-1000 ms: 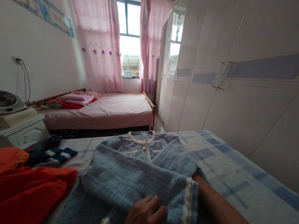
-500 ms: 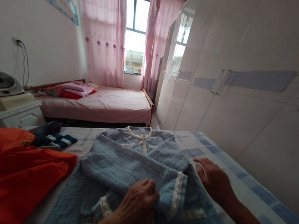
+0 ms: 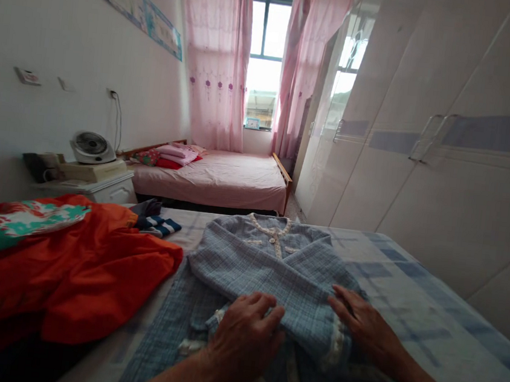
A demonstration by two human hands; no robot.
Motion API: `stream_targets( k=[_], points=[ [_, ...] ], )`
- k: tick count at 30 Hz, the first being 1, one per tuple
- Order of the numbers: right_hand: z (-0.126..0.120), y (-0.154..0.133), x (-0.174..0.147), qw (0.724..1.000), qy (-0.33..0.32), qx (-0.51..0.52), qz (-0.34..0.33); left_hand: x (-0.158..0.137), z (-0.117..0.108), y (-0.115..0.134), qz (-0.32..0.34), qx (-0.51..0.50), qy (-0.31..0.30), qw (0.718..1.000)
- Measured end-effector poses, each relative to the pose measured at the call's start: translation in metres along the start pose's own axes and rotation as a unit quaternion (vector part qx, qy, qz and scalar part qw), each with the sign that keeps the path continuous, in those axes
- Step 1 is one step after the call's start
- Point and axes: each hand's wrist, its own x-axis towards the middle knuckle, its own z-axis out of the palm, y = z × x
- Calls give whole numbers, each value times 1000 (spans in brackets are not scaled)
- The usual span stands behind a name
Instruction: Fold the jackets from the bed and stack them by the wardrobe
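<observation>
a: hands first, how many?
b: 2, both bare. l. hand [image 3: 246,339] btm centre, fingers curled over the top sleeve [image 3: 304,302]; can't tell if it's gripping cloth, fingertips hidden. r. hand [image 3: 362,324] lower right, fingers fairly straight, on that sleeve nr the cuff [image 3: 337,342]; can't tell if it's pinching either.
a: & the jacket [image 3: 265,271]?
b: 1, blue check, lying lower centre, 1 button [image 3: 272,241] visible nr the neck. 2 sleeves: 1 across the front, other under it, mostly hidden. btm edge's too dark to make out.
a: next to it?
b: orange clothing [image 3: 105,272], lower left, cut off by l. edge, no. of pieces unclear. just past it, dark striped cloth [image 3: 160,226], can't count. all on 1 blue/wht sheet [image 3: 411,305].
a: further back?
b: 1 fan [image 3: 90,146] mid-left, 1 pink bed [image 3: 224,175] mid-frame, 2 curtains [image 3: 216,59] top centre, tops cut off, 1 window [image 3: 276,32] between.
</observation>
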Motion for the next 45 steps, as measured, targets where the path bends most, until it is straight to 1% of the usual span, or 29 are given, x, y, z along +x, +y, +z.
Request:
stream_targets(
  k=[3,6,8,10,11,12,13,15,17,20,23,25,27,29,31,33,36,40,43,45],
  points=[
    [4,-5,-4,1000,0,-21,15,-16,-9,-21,-73,30,20,997],
    [1,-9,-2,1000,19,6,9,-30,-14,-62,-91,100,28,990],
    [-5,-13,-1,998,25,51,0,-37,-16,-94,-119,143,3,982],
    [-9,-14,-2,996,24,83,-3,-42,-17,-121,-178,166,-52,968],
    [-9,-12,-3,997,28,78,-4,-43,-18,-132,-203,169,-80,961],
    [-8,-8,-3,998,35,57,-6,-43,-20,-139,-218,169,-101,956],
    [-7,-4,-4,999,42,23,-10,-42,-22,-143,-225,171,-110,953],
    [-5,4,0,997,59,-47,-26,-33,-28,-145,-231,187,-93,950],
    [-9,7,12,992,80,-86,-49,-16,-34,-143,-237,203,-60,948],
    [-21,3,51,984,111,-114,-77,20,-38,-150,-218,197,-27,956],
    [-26,1,108,983,89,-146,-62,57,-29,-174,-211,180,-31,960],
    [-20,6,147,984,67,-161,-39,76,-20,-198,-230,170,-45,957],
    [-9,15,181,985,48,-167,-23,90,-11,-222,-251,151,-66,954],
    [4,24,207,984,30,-174,-7,100,-4,-243,-264,122,-93,952],
    [16,32,227,983,15,-182,10,107,1,-258,-270,89,-113,952],
    [25,37,240,982,3,-189,24,112,6,-268,-278,61,-121,951],
    [30,39,251,979,-5,-198,42,119,12,-276,-296,24,-112,948],
    [21,29,255,979,8,-201,41,129,12,-278,-329,-31,-87,940],
    [-1,13,244,979,56,-195,15,131,-6,-266,-330,-76,-33,940],
    [-25,1,225,976,101,-193,2,127,-29,-249,-317,-106,7,942]
  ],
)
